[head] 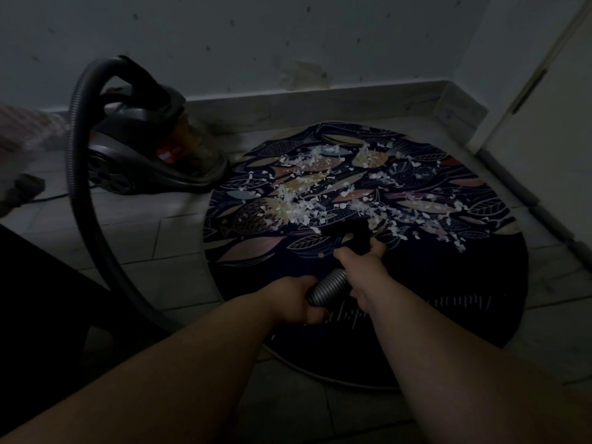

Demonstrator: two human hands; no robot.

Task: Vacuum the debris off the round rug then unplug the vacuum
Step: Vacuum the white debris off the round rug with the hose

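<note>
While debris [307, 206] is lying thick across the far half of the rug [448, 283], both hands are holding the hose [326, 288]: left hand [298, 299] curling round the ribbed section, right hand [362, 264] gripping the neck behind the nozzle [349, 230], which is sitting at the scatter's near edge. Vacuum [144, 149] is standing on tiles just left of the rug. Vacuuming is seemingly only beginning; unplugging is pending.

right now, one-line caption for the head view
Left hand grips the hose, right hand the nozzle, at the debris on the rug.
</note>
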